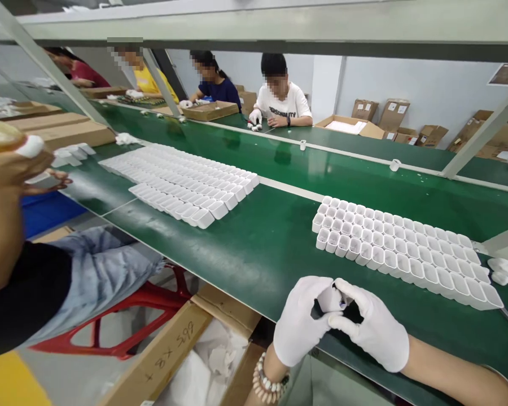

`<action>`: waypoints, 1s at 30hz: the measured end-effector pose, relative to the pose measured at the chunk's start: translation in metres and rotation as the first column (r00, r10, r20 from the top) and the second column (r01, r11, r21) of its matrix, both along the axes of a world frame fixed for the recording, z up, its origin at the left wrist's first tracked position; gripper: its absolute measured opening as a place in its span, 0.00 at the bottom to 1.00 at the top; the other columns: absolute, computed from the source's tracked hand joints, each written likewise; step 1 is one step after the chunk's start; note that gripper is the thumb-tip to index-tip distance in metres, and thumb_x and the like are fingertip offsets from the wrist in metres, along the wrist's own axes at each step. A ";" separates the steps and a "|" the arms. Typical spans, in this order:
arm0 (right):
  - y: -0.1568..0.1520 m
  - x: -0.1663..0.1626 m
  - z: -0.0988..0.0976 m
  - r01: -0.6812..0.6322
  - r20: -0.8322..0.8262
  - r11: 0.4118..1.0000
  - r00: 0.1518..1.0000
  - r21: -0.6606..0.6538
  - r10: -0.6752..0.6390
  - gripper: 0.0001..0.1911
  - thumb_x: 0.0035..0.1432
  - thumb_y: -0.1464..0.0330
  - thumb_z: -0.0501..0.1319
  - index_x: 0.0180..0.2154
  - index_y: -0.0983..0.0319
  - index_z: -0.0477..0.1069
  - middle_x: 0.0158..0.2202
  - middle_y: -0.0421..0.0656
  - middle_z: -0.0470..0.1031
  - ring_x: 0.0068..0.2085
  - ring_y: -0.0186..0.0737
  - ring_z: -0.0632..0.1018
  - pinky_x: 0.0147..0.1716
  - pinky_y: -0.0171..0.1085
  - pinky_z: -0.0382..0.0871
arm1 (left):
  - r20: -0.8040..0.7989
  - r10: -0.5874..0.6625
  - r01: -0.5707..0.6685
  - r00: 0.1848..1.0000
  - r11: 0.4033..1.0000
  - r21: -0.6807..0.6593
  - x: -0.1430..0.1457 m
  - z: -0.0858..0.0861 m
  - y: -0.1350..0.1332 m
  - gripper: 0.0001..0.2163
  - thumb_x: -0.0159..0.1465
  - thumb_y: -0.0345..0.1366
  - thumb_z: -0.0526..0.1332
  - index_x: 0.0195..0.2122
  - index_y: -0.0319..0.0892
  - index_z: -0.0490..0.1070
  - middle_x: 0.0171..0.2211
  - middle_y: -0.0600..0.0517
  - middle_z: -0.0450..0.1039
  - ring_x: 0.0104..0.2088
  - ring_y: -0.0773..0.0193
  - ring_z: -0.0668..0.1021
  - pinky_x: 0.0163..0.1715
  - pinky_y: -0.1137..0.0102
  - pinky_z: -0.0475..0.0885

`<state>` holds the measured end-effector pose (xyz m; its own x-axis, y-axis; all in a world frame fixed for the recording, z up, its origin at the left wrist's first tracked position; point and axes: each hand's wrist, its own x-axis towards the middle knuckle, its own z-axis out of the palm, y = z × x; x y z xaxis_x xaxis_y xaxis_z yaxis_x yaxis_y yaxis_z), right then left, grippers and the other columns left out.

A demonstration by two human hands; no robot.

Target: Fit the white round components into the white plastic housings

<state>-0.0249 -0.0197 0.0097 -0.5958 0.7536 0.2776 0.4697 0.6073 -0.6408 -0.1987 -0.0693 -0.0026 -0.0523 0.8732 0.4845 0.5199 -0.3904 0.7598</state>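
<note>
Your gloved left hand [298, 327] and right hand [375, 332] share a pinching grip on one small white plastic housing [329, 299], steadying both sides over the green worktop [258, 254].

Small white plastic housing [330, 299], boxy, rounded corners. Pinched between left hand [298, 327] and right hand [375, 330], over near edge of the green desk [258, 254], partly covered.

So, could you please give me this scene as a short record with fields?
Left hand: gloved, grips white case; bead bracelet on wrist
Right hand: gloved, grips the same case
Surface: green belt
Nearby: rows of open cases to the right, second batch to the left
Below: cardboard box
Others: co-workers seated across the belt
</note>
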 end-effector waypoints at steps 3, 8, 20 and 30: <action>0.002 -0.002 0.015 0.049 -0.015 0.974 0.998 -0.220 -0.054 0.10 0.57 0.64 0.60 0.41 0.60 0.72 0.34 0.43 0.77 0.33 0.41 0.77 0.35 0.39 0.73 | -0.115 -0.103 0.106 0.988 0.994 0.020 0.001 -0.008 0.000 0.26 0.57 0.29 0.66 0.55 0.48 0.61 0.52 0.47 0.70 0.52 0.57 0.73 0.50 0.61 0.72; 0.009 -0.003 0.028 -0.165 -0.073 0.911 0.986 -0.377 0.148 0.10 0.58 0.71 0.54 0.25 0.61 0.66 0.23 0.36 0.67 0.26 0.32 0.67 0.29 0.32 0.64 | -0.202 -0.139 0.126 0.970 0.989 -0.076 0.004 -0.014 0.004 0.37 0.48 0.34 0.73 0.58 0.44 0.60 0.56 0.40 0.66 0.54 0.48 0.72 0.51 0.56 0.73; 0.010 0.003 0.020 -0.243 -0.003 0.903 0.966 -0.355 0.259 0.12 0.49 0.74 0.60 0.19 0.62 0.59 0.20 0.33 0.55 0.23 0.29 0.59 0.24 0.31 0.54 | -0.252 -0.134 0.062 0.958 0.960 -0.273 -0.002 -0.017 -0.012 0.31 0.43 0.34 0.73 0.51 0.51 0.69 0.46 0.48 0.74 0.47 0.48 0.77 0.45 0.59 0.76; 0.012 0.003 0.041 -0.175 -0.015 0.941 0.984 -0.290 0.178 0.06 0.46 0.76 0.59 0.28 0.61 0.71 0.25 0.34 0.67 0.26 0.31 0.67 0.29 0.31 0.61 | -0.217 -0.085 0.034 0.972 0.973 -0.229 -0.002 -0.030 0.000 0.34 0.51 0.32 0.68 0.60 0.47 0.62 0.56 0.43 0.69 0.54 0.49 0.74 0.52 0.59 0.73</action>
<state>-0.0219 -0.0072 0.0508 -0.7283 0.6830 0.0565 0.3799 0.4709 -0.7962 -0.2010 -0.0695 -0.0323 0.0902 0.9584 0.2709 0.6676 -0.2601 0.6976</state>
